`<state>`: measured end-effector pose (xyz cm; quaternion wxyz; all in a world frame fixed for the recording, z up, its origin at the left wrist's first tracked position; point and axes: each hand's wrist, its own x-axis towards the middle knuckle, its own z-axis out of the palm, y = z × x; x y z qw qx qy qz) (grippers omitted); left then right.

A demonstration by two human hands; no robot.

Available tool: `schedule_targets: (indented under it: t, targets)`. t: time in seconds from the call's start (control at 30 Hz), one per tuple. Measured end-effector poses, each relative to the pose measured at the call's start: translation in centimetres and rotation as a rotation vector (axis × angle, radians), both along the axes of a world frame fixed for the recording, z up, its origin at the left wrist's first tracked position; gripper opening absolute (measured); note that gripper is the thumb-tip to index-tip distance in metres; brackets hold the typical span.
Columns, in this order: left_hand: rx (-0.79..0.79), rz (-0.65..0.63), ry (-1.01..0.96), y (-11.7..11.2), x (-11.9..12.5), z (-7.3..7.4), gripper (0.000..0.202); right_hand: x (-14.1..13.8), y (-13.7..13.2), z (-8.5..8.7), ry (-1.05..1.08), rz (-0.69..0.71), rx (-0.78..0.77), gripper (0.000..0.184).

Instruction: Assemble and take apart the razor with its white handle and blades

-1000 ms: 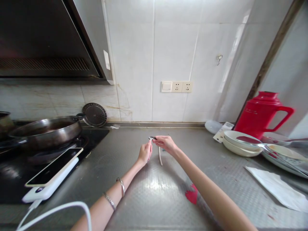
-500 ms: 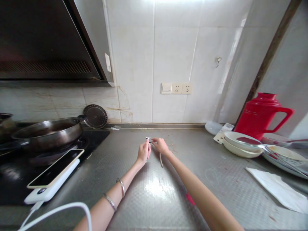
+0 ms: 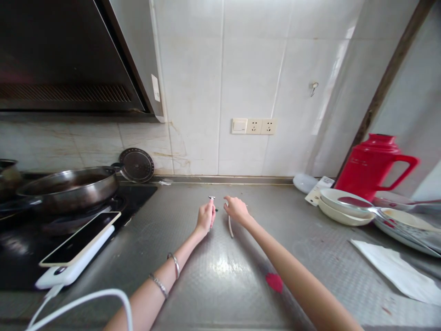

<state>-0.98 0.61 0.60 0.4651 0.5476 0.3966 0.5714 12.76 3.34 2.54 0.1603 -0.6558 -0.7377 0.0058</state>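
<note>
My left hand (image 3: 206, 216) is closed around a small tool with a pale, T-shaped head (image 3: 212, 197) that sticks up above the fist. Its kind is too small to make out. A short dark bit (image 3: 216, 210) shows at the fist's right side. My right hand (image 3: 236, 209) is a short gap to the right, fingers curled. From under it a thin, pale, cord-like strip (image 3: 230, 227) runs down toward the counter and seems pinched in the fingers. Both hands are over the middle of the metal counter (image 3: 193, 285).
At left, a steel pan (image 3: 74, 188) sits on the black stove (image 3: 20, 257), near a phone (image 3: 81, 239) on a white power bank (image 3: 72, 276) with a cable. To the right are a red thermos (image 3: 372, 165), bowls (image 3: 344, 216) and a white paper (image 3: 396, 271).
My right hand has drawn back to the right, away from the T-shaped tool, opening a gap between the hands. My left hand has hardly moved.
</note>
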Motion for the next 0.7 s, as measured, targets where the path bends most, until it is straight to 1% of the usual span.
schedule_targets:
  t: [0.13,0.23,0.33,0.43,0.53,0.63,0.7]
  targets:
    - [0.016,0.004,0.015,-0.2,-0.1,0.0,0.050,0.1,-2.5,-0.7,0.021,0.036,-0.054,0.042]
    - [0.026,0.003,0.023,-0.3,-0.1,-0.1,0.050,-0.3,-3.9,-1.2,0.022,0.043,-0.102,0.045]
    - [0.015,0.001,0.032,-0.4,0.0,-0.1,0.050,-0.6,-4.5,-1.5,0.018,0.032,-0.128,0.046]
    - [-0.002,-0.008,0.036,-0.4,0.0,-0.2,0.049,-0.6,-4.4,-1.4,0.045,0.021,-0.129,0.049]
    - [-0.010,-0.025,0.029,-0.4,0.1,-0.2,0.046,0.2,-4.1,-1.4,0.104,0.015,-0.091,0.048]
    - [-0.005,-0.049,0.007,-0.4,0.1,-0.3,0.042,1.6,-3.6,-1.4,0.223,0.031,0.007,0.040]
    - [0.026,-0.065,-0.007,-0.4,0.0,-0.2,0.038,2.9,-3.2,-1.4,0.329,0.061,0.091,0.036]
